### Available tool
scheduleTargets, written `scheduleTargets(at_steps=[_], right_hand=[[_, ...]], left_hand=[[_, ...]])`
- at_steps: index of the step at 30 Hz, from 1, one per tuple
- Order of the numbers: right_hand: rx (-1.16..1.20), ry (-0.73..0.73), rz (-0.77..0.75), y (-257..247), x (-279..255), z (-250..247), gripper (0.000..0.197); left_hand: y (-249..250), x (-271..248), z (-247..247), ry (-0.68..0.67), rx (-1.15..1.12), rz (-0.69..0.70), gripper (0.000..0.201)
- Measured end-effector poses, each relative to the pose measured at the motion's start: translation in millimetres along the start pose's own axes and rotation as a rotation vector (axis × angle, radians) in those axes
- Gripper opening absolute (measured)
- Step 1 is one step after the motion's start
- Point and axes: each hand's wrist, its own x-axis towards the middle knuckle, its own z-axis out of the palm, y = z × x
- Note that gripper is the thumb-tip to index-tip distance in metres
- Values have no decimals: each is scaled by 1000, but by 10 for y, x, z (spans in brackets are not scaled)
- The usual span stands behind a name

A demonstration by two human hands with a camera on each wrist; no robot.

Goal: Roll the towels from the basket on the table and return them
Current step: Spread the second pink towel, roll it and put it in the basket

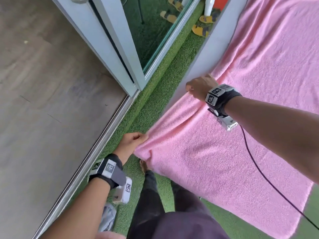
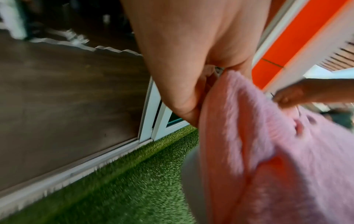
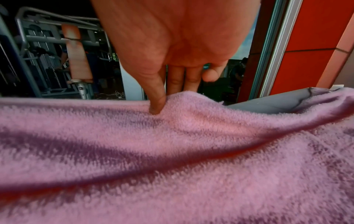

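Observation:
A large pink towel (image 1: 241,109) lies spread over the grey table (image 1: 203,54), its near end hanging off the edge. My left hand (image 1: 134,144) grips the towel's near left corner, bunched in curled fingers; the left wrist view shows the pink towel (image 2: 258,144) gathered in that left hand (image 2: 187,94). My right hand (image 1: 198,87) pinches the towel's left edge farther along the table. In the right wrist view the thumb of the right hand (image 3: 162,94) presses on top of the pink towel (image 3: 172,151) and the fingers go behind the edge. No basket is in view.
Green artificial turf (image 1: 151,104) runs between the table and a sliding glass door frame (image 1: 110,49). Wooden flooring (image 1: 43,100) lies left of the door track. Sandals (image 1: 202,29) lie on the turf beyond. A thin dark cable (image 1: 250,152) crosses the towel. My legs (image 1: 164,204) stand by the table.

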Motion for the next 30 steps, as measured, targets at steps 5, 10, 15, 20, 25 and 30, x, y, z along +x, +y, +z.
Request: scheduleTargets(at_steps=[5,10,15,20,25,30], right_hand=[[-1,-110,26,-167,155,-21,25],[20,-84,-32,-381,272,-24,27],[27,-36,-157,-497,325,-8,26],[94,1,-150,-420,438,65,23],[-64,16,-196,-79,650,-43,31],[-108,-59,77,528,988,-276,21]], left_hand=[[-233,-8,-261,389,333,163,11],[-518,51,-176,294,587,-22,17],[-7,413,112,318,605,119,31],[873,1127,703,220,430,331,20],[1091,1428,752,337,347,343,24],[1040,1380,601,370,344,319,24]])
